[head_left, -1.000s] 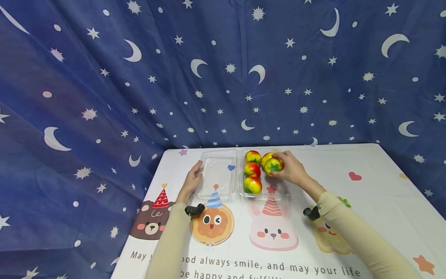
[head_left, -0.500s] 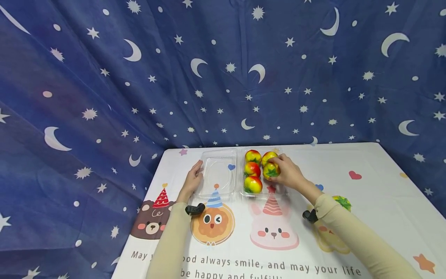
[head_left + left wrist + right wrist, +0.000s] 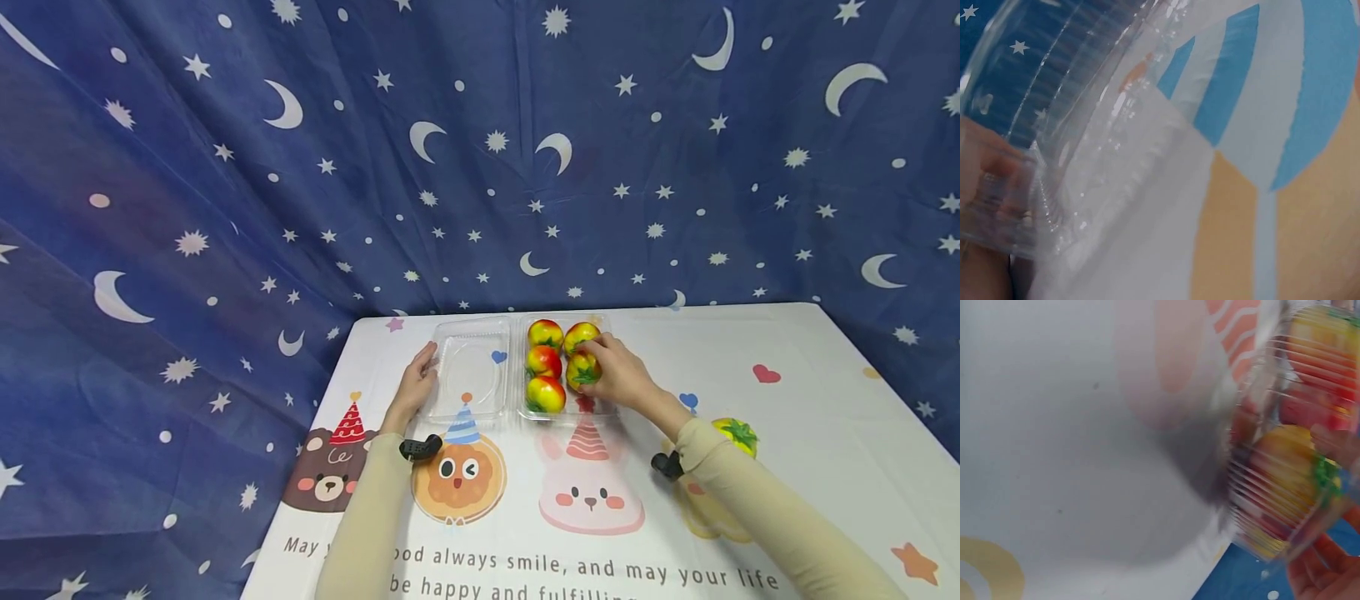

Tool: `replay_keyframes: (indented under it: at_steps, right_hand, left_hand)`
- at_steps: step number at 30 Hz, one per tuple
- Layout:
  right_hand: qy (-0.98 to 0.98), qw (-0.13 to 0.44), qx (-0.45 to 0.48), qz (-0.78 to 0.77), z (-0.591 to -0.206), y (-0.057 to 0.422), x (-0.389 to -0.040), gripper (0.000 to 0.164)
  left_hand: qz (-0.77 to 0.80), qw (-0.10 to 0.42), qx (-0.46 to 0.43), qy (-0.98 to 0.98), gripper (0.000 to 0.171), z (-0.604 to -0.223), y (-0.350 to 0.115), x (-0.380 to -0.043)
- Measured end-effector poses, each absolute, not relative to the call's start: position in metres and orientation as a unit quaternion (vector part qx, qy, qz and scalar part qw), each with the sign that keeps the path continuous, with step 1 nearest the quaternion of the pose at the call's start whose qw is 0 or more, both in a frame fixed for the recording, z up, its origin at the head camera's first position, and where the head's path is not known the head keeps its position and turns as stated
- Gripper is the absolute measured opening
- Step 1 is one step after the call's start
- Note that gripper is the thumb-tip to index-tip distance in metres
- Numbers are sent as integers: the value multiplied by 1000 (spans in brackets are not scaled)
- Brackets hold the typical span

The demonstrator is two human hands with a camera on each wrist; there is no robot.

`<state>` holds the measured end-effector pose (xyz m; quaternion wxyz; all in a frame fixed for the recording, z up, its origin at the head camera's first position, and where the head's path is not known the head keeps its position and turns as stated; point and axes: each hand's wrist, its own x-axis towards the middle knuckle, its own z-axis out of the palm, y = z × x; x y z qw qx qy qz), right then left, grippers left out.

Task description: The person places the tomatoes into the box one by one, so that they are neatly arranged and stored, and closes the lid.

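Observation:
My right hand (image 3: 621, 372) grips a toy persimmon (image 3: 582, 372), yellow with red and a green leafy cap. It sits low in the right half of a clear plastic clamshell box (image 3: 555, 415), beside several similar persimmons, such as one at the front left (image 3: 545, 395). In the right wrist view the fingers (image 3: 1335, 445) reach over the ribbed box wall to this persimmon (image 3: 1288, 465). My left hand (image 3: 415, 385) rests at the outer edge of the box's opened lid half (image 3: 471, 412). Some of its fingers (image 3: 999, 156) show blurred through the plastic.
Another persimmon (image 3: 738, 435) lies on the table by the right forearm, partly hidden by the sleeve. A white cartoon-printed cloth (image 3: 675, 575) covers the table. A blue curtain (image 3: 480, 167) with moons and stars hangs behind and at the left.
My right hand has lowered the persimmon slightly leftward into the box, in front of the back-right one. The persimmon by the right forearm shows more now. The left hand stays in place.

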<state>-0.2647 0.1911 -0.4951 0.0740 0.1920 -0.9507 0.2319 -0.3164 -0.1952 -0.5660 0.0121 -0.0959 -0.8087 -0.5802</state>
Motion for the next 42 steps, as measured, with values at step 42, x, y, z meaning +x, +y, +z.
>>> replay_keyframes:
  at_steps: [42]
  right_hand:
    - [-925, -129, 103, 341, -485, 372, -154, 48]
  left_hand:
    - [-566, 15, -79, -820, 56, -563, -190, -313]
